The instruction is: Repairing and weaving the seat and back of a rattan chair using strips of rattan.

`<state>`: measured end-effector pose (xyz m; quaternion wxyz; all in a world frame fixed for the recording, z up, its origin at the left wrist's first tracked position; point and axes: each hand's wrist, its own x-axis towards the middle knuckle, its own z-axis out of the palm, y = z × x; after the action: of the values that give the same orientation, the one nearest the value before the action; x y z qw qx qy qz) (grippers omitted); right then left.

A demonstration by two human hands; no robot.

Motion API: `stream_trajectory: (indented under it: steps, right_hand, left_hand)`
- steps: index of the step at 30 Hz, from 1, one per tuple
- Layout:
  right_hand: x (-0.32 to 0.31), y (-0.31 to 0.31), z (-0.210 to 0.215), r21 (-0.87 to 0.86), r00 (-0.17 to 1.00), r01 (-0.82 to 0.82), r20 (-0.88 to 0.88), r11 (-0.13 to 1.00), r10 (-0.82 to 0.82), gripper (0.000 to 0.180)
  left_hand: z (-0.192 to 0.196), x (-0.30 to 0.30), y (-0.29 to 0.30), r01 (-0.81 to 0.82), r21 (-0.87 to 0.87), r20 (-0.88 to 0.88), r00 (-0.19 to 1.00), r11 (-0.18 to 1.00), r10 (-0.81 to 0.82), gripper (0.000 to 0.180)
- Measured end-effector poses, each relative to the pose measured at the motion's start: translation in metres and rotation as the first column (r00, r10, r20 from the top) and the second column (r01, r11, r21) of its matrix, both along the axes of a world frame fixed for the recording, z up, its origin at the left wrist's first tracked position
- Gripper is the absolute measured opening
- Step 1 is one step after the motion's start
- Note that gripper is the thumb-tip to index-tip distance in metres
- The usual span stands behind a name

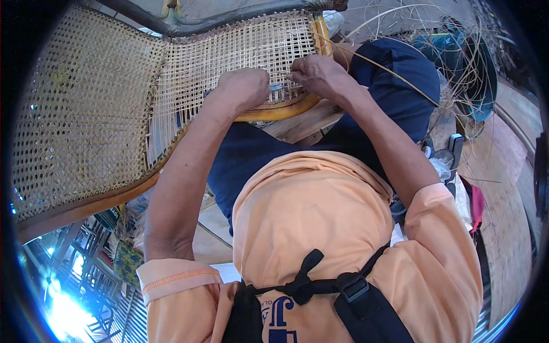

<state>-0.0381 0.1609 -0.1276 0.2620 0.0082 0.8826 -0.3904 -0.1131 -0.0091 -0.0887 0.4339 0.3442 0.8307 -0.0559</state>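
Observation:
A chair frame [297, 110] of yellow-brown bent cane lies across my lap, with an open lattice of pale cane strands [229, 51] woven over its seat. My left hand [245, 87] is closed over the lattice near the front rail; its fingers curl under and hide whatever they grip. Beside it, my right hand [321, 75] pinches at the weave close to the right corner, its fingertips pressed together on something too small to make out. Between the two hands shows a small shiny, greyish piece [277, 89], partly hidden. One long loose strand [389, 71] runs over the seat corner and across my right thigh.
The finished woven cane panel [91, 103] spreads to the left, joined to the seat. A dark rail [229, 24] edges the far side. At the right, tangled cane strands [472, 74] hang over a teal container [486, 94]. Stacked frames [86, 251] stand at lower left.

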Motion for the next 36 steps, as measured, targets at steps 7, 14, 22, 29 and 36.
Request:
stream_trajectory:
  steps: [7, 14, 22, 29, 36]
  right_hand:
    - [0.001, 0.002, 0.003, 0.023, 1.000, -0.030, 0.001, 0.999, 0.030, 0.024]
    - [0.000, 0.002, 0.002, 0.008, 0.999, -0.011, 0.043, 1.000, 0.010, 0.024]
    - [-0.002, 0.002, 0.008, 0.043, 0.990, -0.111, 0.092, 0.993, 0.107, 0.026]
    - [-0.004, -0.005, 0.010, 0.094, 0.985, -0.131, 0.124, 0.987, 0.119, 0.024]
    - [-0.007, -0.005, 0.012, 0.120, 0.979, -0.142, 0.162, 0.983, 0.122, 0.024]
  left_hand:
    - [0.009, 0.003, 0.016, 0.089, -0.039, -0.054, 0.994, 0.995, -0.091, 0.021]
    - [0.026, 0.005, 0.034, 0.158, -0.128, -0.071, 0.983, 0.979, -0.168, 0.021]
    - [0.020, 0.003, 0.040, 0.171, -0.176, -0.008, 0.984, 0.969, -0.175, 0.024]
    - [-0.001, 0.010, 0.020, 0.047, -0.065, 0.001, 0.999, 0.997, -0.047, 0.022]
    - [-0.005, 0.012, 0.009, 0.039, 0.043, -0.001, 0.999, 0.998, -0.039, 0.021]
